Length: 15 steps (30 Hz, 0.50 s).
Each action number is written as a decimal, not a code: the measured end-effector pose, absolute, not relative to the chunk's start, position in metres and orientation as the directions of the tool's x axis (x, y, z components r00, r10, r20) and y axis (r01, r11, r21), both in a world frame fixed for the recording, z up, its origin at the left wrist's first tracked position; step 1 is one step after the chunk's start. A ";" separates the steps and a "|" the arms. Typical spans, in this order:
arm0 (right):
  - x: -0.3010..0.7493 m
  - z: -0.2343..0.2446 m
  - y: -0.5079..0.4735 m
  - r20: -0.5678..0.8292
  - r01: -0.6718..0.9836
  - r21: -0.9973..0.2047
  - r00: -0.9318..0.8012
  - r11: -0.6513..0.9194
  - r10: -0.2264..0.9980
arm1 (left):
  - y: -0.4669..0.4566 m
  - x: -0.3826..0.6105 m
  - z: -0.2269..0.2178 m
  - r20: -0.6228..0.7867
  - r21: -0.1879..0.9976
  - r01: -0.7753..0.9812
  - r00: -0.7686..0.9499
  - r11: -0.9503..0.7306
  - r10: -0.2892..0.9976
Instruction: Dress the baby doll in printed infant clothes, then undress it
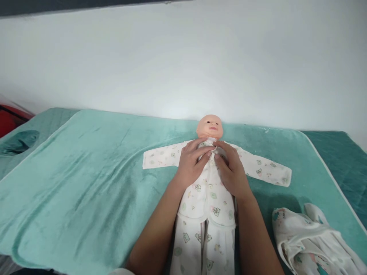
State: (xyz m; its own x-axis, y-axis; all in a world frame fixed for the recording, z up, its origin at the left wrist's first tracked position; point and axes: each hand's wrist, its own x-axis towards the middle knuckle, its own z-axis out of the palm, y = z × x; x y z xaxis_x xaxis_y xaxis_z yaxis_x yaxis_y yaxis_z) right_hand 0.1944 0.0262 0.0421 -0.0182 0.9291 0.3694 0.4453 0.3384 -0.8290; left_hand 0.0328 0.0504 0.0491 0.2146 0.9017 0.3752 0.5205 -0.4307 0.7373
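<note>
A baby doll (pixel 210 127) lies on its back on a teal blanket (pixel 86 172), dressed in a white printed top (pixel 208 191) and matching trousers (pixel 200 244), its sleeves stretched out to both sides. My left hand (pixel 191 162) and my right hand (pixel 231 168) rest on the doll's chest just below its neck. Both hands curl their fingers and pinch the front edges of the top where they meet.
A crumpled pile of white printed baby clothes (pixel 309 236) lies at the lower right on the blanket. A white wall (pixel 183 57) runs behind the bed. Something red (pixel 8 118) shows at the far left edge.
</note>
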 end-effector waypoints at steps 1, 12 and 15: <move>0.194 0.041 0.026 0.370 0.438 -0.833 -0.010 0.337 0.929 | 0.051 0.033 0.049 0.384 0.747 0.505 0.201 -0.431 0.901; 0.193 0.040 0.025 0.387 0.361 -0.871 0.085 0.333 0.918 | 0.045 0.033 0.047 0.465 0.756 0.418 0.198 -0.504 0.863; 0.190 0.039 0.020 0.458 0.313 -0.860 0.119 0.404 0.881 | 0.036 0.031 0.048 0.467 0.742 0.416 0.241 -0.525 0.851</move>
